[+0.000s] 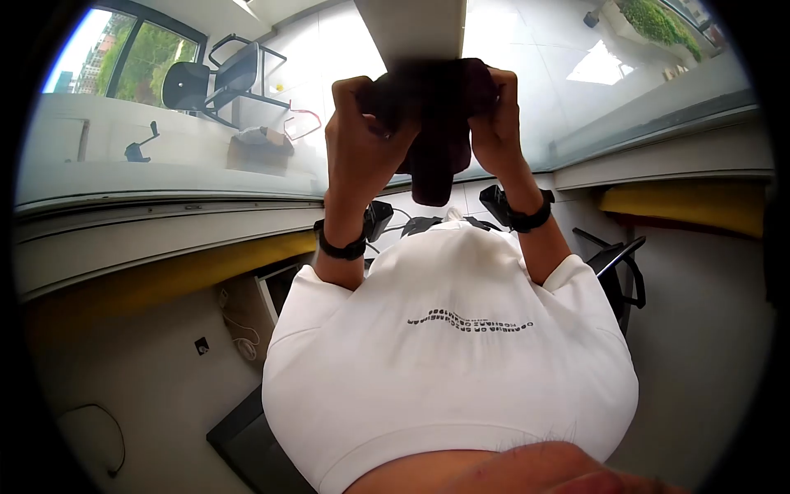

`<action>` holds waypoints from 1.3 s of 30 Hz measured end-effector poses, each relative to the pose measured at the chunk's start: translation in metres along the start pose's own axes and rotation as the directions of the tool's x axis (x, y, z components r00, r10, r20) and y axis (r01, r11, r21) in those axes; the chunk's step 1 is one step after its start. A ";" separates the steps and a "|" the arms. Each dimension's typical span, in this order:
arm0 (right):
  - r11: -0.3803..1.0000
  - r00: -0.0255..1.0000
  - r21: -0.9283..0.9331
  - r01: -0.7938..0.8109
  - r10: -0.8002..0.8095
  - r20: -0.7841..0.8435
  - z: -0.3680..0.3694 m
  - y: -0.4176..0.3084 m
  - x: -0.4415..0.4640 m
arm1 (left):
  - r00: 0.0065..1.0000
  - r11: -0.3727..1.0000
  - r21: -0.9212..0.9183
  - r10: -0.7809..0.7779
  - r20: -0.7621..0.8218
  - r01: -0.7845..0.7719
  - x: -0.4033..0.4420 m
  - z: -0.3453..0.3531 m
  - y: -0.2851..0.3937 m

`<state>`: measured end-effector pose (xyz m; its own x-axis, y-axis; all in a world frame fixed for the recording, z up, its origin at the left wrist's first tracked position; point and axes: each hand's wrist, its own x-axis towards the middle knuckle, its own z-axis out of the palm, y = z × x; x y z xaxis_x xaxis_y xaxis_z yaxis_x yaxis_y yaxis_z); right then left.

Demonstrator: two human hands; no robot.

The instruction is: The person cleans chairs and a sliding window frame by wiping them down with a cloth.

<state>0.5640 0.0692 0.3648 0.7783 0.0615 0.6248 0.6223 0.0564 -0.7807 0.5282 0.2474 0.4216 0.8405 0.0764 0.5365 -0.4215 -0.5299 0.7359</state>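
Note:
Both my hands are raised in front of me at the top middle of the head view. They grip a dark maroon cloth that is bunched between them and hangs down in a flap. My left hand has its fingers curled round the cloth's left side, with the thumb toward the middle. On the other side, my right hand is closed on the cloth's right edge. The cloth overlaps the lower end of a pale upright panel; whether it touches the panel I cannot tell. Black bands with small boxes sit on both wrists.
Window ledges run along left and right, with yellow material beneath. Black chairs show beyond the glass at upper left. Another black frame stands at right. Cables and a wall socket are at lower left.

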 end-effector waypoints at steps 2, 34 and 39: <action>0.980 0.995 -0.200 -0.013 0.033 0.098 -0.007 0.013 -0.015 | 0.992 0.996 0.020 -0.086 0.091 0.085 -0.011 0.011 -0.025; 0.905 0.911 0.125 -0.407 0.412 -0.017 0.006 0.012 -0.013 | 0.620 0.838 -0.022 -0.386 0.683 0.546 -0.021 -0.002 -0.071; 0.968 0.995 -0.231 -0.094 0.095 -0.009 0.014 -0.025 0.003 | 0.979 0.762 -0.635 0.001 0.202 0.131 -0.024 0.002 -0.069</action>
<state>0.5498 0.0817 0.3862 0.8344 0.0576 0.5481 0.5486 -0.1814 -0.8162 0.5376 0.2800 0.3568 0.8917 -0.0965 0.4423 -0.4274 0.1425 0.8927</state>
